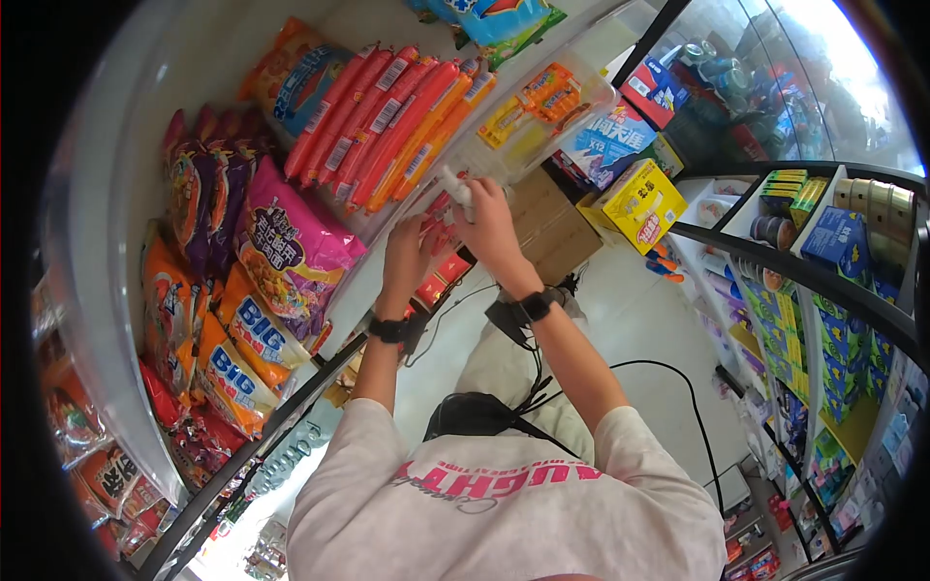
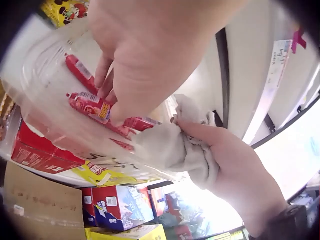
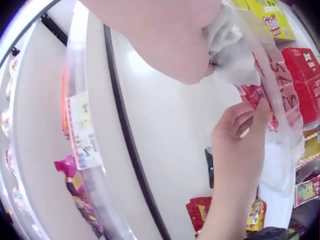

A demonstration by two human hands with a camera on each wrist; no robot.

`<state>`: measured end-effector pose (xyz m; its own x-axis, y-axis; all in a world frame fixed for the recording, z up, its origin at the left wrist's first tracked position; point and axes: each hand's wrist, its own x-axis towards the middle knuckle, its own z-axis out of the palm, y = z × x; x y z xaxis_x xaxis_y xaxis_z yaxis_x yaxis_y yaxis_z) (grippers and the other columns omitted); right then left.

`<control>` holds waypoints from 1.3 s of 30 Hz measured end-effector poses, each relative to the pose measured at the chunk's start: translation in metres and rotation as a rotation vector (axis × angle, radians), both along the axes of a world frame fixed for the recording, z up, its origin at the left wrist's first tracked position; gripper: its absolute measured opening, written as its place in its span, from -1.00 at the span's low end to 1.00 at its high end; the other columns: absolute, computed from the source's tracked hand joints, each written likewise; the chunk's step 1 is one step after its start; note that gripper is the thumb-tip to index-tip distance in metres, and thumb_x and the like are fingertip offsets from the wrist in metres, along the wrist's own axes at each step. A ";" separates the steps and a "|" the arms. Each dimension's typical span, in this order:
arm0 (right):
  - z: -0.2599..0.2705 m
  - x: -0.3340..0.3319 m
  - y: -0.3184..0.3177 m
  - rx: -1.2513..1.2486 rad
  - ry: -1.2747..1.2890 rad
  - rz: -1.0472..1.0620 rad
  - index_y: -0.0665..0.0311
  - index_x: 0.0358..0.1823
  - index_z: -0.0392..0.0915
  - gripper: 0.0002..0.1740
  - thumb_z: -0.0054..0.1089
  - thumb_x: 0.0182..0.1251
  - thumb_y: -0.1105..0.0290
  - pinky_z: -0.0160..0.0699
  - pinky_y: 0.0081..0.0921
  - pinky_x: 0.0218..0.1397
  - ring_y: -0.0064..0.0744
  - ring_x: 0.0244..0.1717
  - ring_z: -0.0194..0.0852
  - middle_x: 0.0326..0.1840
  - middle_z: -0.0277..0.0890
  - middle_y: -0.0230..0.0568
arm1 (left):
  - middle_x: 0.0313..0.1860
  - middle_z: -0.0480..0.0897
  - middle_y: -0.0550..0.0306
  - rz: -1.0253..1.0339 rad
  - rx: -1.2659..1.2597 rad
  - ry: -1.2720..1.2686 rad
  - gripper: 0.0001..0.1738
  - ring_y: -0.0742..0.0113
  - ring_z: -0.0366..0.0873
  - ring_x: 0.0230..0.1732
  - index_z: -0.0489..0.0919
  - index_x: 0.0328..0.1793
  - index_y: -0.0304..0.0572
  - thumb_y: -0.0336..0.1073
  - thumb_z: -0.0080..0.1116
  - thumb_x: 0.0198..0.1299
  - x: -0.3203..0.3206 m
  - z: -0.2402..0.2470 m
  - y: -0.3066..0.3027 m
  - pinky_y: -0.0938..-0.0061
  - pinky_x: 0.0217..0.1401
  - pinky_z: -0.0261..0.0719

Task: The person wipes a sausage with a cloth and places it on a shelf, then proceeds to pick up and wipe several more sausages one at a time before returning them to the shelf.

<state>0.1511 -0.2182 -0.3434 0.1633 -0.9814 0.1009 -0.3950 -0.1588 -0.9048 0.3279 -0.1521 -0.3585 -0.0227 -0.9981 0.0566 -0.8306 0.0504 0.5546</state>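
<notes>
My left hand (image 1: 407,257) reaches into a clear plastic bin (image 2: 37,62) of red-wrapped sausages. In the left wrist view its thumb and fingers pinch a red sausage (image 2: 92,107); another sausage (image 2: 79,70) lies beside it on the bin's floor. The right wrist view shows the same left hand (image 3: 240,135) with bent fingers at the red wrappers (image 3: 257,95). Close by, at the bin's near side, my right hand (image 1: 489,228) grips a crumpled white cloth (image 2: 167,147). Part of that cloth (image 1: 455,189) sticks up past the fingers in the head view.
Long red and orange sausage packs (image 1: 378,121) lie on the shelf at left, above a purple snack bag (image 1: 291,237). Another clear bin (image 1: 605,97) holds orange packs. A yellow box (image 1: 639,208) and a cardboard box (image 1: 552,228) stand beyond. Black cables (image 1: 678,387) hang at right.
</notes>
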 end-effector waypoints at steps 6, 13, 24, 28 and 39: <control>0.045 -0.078 0.017 0.384 -0.561 -0.156 0.34 0.31 0.49 -0.57 0.13 0.61 0.20 0.55 -0.47 0.08 -0.47 -0.02 0.52 0.01 0.57 -0.31 | 0.07 0.60 -0.35 -0.046 0.107 0.129 -0.65 -0.39 0.56 0.08 0.50 0.26 -0.40 -0.29 0.05 0.51 -0.039 0.104 0.026 0.00 0.10 0.57; 0.175 -0.119 0.037 0.437 -0.944 -0.307 0.33 0.35 0.46 -0.42 -0.11 0.71 -0.05 0.61 -0.55 0.04 -0.55 0.01 0.59 0.07 0.61 -0.31 | 0.09 0.60 -0.33 -0.106 0.102 0.283 -0.63 -0.34 0.59 0.07 0.48 0.31 -0.44 -0.30 -0.02 0.55 -0.072 0.223 0.038 0.03 0.09 0.56; 0.314 -0.083 0.053 0.361 -1.357 0.037 0.23 -0.13 0.37 -0.57 -0.10 0.70 -0.02 0.36 -0.47 -0.23 -0.52 -0.35 0.22 -0.40 0.25 -0.41 | -0.30 0.65 -0.10 -0.180 -0.008 0.455 -0.63 0.00 0.62 -0.36 0.59 0.16 -0.35 -0.25 0.32 0.36 -0.094 0.330 0.073 0.25 -0.24 0.56; 0.346 -0.081 0.055 0.260 -1.417 0.121 0.23 -0.04 0.39 -0.57 -0.07 0.69 -0.04 0.36 -0.45 -0.23 -0.47 -0.34 0.30 -0.40 0.32 -0.38 | -0.32 0.63 -0.10 -0.118 -0.221 0.503 -0.58 0.25 0.56 -0.43 0.59 0.15 -0.44 -0.33 0.42 0.27 -0.091 0.345 0.088 0.38 -0.34 0.51; 0.346 -0.026 0.114 0.268 -0.945 0.335 0.24 0.04 0.35 -0.64 -0.08 0.71 0.04 0.44 -0.43 -0.33 -0.42 -0.33 0.39 -0.32 0.35 -0.32 | -0.45 0.56 -0.09 -0.171 -0.245 0.666 -0.74 0.07 0.50 -0.50 0.61 -0.17 -0.36 -0.25 0.30 0.35 -0.072 0.320 0.106 0.31 -0.36 0.45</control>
